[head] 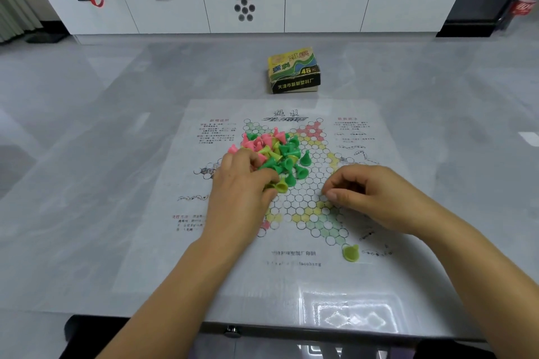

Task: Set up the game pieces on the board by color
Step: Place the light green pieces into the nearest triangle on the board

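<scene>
A paper Chinese-checkers board [294,204] lies flat on the grey table. A heap of pink, yellow-green and green cone pieces [271,151] sits on the board's upper left part. My left hand [242,186] rests at the heap's near edge, thumb and fingers pinched on a yellow-green piece [280,186]. My right hand [367,192] hovers over the board's right side with fingers curled; whether it holds anything is hidden. One yellow-green piece [350,252] lies alone at the board's near green corner. A green piece [305,158] stands upright beside the heap.
The game's cardboard box [293,71] stands beyond the board. A white cabinet [248,6] with bottles, cans and a red bag on top runs along the back. The table's near edge [291,326] is just below my forearms.
</scene>
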Tool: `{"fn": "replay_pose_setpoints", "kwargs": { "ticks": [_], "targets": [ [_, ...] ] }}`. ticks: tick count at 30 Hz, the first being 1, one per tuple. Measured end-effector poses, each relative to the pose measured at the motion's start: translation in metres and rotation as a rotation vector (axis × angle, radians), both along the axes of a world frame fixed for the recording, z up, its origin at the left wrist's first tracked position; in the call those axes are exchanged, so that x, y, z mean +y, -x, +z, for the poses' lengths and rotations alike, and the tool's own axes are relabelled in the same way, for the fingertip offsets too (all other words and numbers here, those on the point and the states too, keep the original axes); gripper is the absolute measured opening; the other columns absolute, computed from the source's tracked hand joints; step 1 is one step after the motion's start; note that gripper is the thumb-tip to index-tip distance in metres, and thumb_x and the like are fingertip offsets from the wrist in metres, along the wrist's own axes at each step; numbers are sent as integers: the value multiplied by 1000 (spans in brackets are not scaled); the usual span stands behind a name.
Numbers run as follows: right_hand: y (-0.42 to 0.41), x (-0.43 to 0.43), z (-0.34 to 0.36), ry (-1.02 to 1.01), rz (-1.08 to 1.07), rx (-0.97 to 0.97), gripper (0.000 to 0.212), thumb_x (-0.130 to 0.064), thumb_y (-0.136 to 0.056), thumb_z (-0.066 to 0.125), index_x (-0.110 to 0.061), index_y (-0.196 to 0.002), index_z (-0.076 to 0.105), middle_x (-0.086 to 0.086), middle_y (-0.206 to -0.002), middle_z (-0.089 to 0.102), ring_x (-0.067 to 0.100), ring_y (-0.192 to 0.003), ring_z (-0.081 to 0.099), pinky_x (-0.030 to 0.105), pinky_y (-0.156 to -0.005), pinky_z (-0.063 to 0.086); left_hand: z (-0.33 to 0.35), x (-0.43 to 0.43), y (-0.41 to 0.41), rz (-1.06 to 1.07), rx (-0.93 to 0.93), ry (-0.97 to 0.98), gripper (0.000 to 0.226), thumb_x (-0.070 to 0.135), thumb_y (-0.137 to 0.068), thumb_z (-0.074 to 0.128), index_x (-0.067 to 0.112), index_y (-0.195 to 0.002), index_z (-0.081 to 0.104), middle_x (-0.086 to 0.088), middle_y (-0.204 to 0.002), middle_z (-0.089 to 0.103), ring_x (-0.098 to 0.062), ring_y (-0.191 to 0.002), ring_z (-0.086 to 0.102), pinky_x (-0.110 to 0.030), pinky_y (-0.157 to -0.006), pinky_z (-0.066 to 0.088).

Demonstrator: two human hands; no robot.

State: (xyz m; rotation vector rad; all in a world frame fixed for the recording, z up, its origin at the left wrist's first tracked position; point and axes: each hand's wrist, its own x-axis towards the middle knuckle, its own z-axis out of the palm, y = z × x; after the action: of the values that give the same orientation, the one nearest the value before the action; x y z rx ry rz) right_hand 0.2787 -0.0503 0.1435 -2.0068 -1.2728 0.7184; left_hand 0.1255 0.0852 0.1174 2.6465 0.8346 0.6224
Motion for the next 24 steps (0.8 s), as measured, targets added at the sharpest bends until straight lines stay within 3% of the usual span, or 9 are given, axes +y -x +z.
{"fn": "replay_pose_setpoints", "kwargs": {
  "ticks": [3, 7, 10, 12, 14, 18, 24],
  "targets": [
    [3, 4, -1, -5, 26, -124, 15, -27, -86, 58, -29, -98, 65, -12, -89, 62, 3, -84, 57, 16, -74, 44, -2, -6, -3, -54, 26, -34, 13, 22, -67, 66, 19, -77, 73, -9, -96, 63, -35, -91, 56, -37, -77, 33],
    [6, 9, -3, -36, 101, -236, 25, -26, -89, 54, -32, -112, 61, -11, -88, 53, 1, -82, 49, 17, -76, 39, -1, -13, -5, -160, 42, -32, 18, 21, -70, 65, 20, -85, 74, -9, -101, 64, -33, -95, 58, -37, -78, 36],
    [8, 12, -5, -57, 104, -256, 21, -27, -87, 57, -30, -106, 64, -5, -89, 56, 4, -82, 50, 22, -76, 41, 1, -18, -5, -213, 27, 67, 24, 18, -80, 65, 18, -103, 69, -4, -117, 56, -23, -112, 47, -32, -94, 32],
    [8, 12, -4, -65, 83, -242, 13, -28, -84, 60, -27, -96, 65, -4, -90, 58, 8, -83, 52, 24, -77, 43, 3, -16, -3, -200, -14, 109, 32, 24, -80, 66, 17, -111, 63, 4, -113, 50, -13, -112, 42, -29, -99, 32],
    [6, 11, -2, -51, 54, -232, 6, -29, -81, 63, -23, -84, 63, -4, -88, 59, 10, -80, 53, 28, -75, 45, 5, -11, 0, -146, -50, 157, 33, 29, -79, 66, 17, -109, 62, 9, -105, 46, -9, -106, 42, -29, -98, 34],
    [2, 9, -1, 2, -13, -266, 17, -26, -78, 68, -23, -70, 53, -9, -75, 56, 8, -69, 50, 25, -64, 43, 5, -7, 2, -58, -46, 144, 31, 37, -77, 66, 16, -100, 66, 4, -99, 52, -14, -101, 46, -31, -91, 35],
    [1, 8, -3, 29, -28, -360, 14, -29, -82, 64, -23, -90, 54, -9, -80, 57, 13, -75, 52, 31, -71, 47, 1, -14, -7, -122, -13, -27, 34, 32, -75, 61, 18, -105, 67, -2, -92, 59, -25, -93, 53, -33, -80, 27]
  ]
}}
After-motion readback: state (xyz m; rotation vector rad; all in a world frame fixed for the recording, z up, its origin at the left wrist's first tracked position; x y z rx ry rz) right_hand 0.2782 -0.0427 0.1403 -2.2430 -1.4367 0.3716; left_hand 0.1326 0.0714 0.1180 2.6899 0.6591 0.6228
